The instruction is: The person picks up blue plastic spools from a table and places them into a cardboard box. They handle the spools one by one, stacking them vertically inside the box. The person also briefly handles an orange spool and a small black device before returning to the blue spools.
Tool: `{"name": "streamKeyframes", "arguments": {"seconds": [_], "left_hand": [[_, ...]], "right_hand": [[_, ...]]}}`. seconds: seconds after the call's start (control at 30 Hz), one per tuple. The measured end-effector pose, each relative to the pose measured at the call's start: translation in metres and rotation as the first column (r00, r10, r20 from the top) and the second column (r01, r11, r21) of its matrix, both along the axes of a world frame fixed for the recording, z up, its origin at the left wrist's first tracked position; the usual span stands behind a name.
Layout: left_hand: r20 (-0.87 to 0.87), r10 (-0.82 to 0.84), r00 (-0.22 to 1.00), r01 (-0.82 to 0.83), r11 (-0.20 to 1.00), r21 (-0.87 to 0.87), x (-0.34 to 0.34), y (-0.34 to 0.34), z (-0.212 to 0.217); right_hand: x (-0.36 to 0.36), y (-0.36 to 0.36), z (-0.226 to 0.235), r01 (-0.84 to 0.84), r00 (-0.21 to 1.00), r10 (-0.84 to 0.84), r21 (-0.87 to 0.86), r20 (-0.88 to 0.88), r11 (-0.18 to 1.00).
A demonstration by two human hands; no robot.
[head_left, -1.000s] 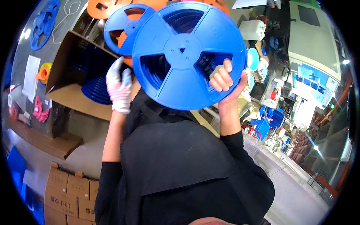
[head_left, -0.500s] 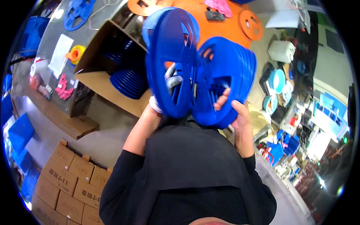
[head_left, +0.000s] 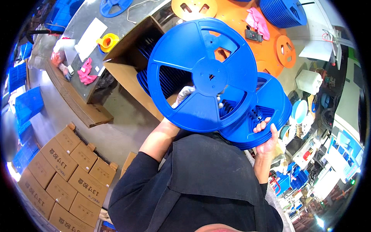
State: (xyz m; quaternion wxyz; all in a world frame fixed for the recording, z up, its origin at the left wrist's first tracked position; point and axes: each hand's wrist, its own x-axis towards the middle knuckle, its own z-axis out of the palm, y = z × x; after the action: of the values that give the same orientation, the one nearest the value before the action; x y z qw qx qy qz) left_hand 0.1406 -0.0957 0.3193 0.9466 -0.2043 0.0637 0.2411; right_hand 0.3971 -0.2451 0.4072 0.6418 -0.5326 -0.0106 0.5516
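My left hand, in a white glove, grips a blue plastic reel by its spoked face. Gloved fingers show through the cut-outs. This reel faces up toward me and overlaps a stack of blue reels on the right. My bare right hand is closed on the near rim of that stack, fingers hooked into an opening and thumb outside. Behind the held reel, an open cardboard box contains rows of more blue reels, partly hidden.
An orange round table ahead carries orange discs, a pink cloth, a dark handheld device and another blue reel stack. Left stands a grey table with a yellow tape roll. Stacked cartons fill the lower left.
The reel in my left hand has turned from nearly edge-on to face me. The stack in my right hand has tilted and sits farther right and lower. The whole view has shifted.
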Motion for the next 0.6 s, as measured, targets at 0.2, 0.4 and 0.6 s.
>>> {"name": "streamKeyframes", "arguments": {"seconds": [0.2,0.4,0.6], "left_hand": [[-0.032,0.066,0.997,-0.061,0.989,0.136,0.011,0.031,-0.015],[-0.023,0.212,0.977,-0.201,0.954,0.22,0.011,0.055,-0.006],[-0.019,0.292,0.956,-0.284,0.943,0.174,-0.006,0.053,-0.025]], "right_hand": [[-0.001,0.004,-0.004,0.012,1.0,-0.012,-0.009,-0.005,1.0],[-0.003,0.006,-0.002,0.03,0.999,-0.03,-0.045,0.015,0.999],[-0.003,0.01,0.0,-0.023,1.0,0.024,-0.077,0.016,0.997]]}}
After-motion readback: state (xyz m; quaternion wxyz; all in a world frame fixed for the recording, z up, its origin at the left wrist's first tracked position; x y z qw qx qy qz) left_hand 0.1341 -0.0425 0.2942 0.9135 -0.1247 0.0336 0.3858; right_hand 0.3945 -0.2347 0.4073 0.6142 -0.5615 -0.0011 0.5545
